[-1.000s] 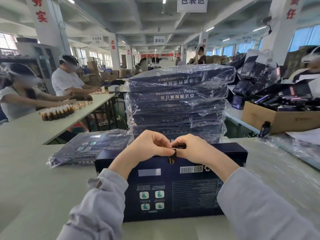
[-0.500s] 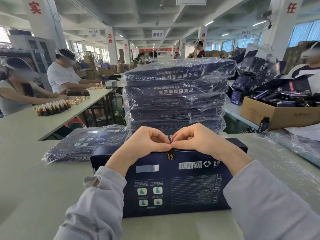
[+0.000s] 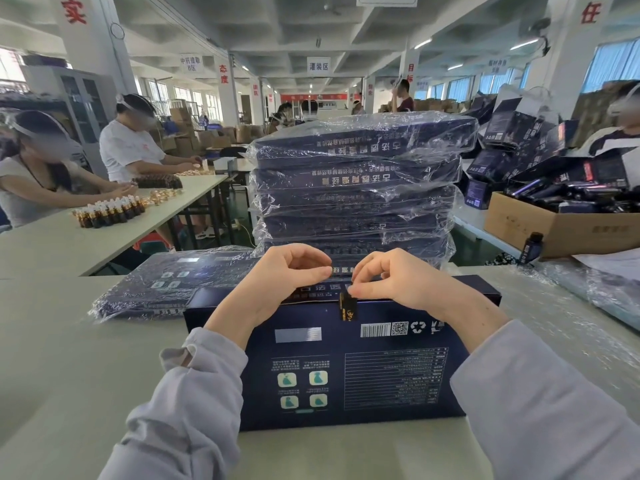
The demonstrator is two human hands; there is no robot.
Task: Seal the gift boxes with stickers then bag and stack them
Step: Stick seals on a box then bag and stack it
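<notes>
A dark blue gift box (image 3: 346, 375) lies flat on the table in front of me, its printed back face up. A small black-and-gold sticker (image 3: 347, 308) straddles the box's far edge at the middle. My right hand (image 3: 398, 282) pinches the sticker's upper end with thumb and forefinger. My left hand (image 3: 284, 278) hovers just left of the sticker with its fingers curled, thumb against forefinger, and nothing visible in it. Behind the box rises a stack of bagged gift boxes (image 3: 356, 188) in clear plastic. One more bagged box (image 3: 162, 285) lies flat to the left.
Clear plastic bags (image 3: 588, 292) lie spread on the table at the right. A cardboard carton (image 3: 568, 230) full of dark packages sits at the back right, with a small dark bottle (image 3: 530, 247) beside it. People work at a table (image 3: 52, 247) with small bottles on the left.
My left hand has let go of the sticker and drawn a little left and up. My right hand stays on the sticker at the box edge.
</notes>
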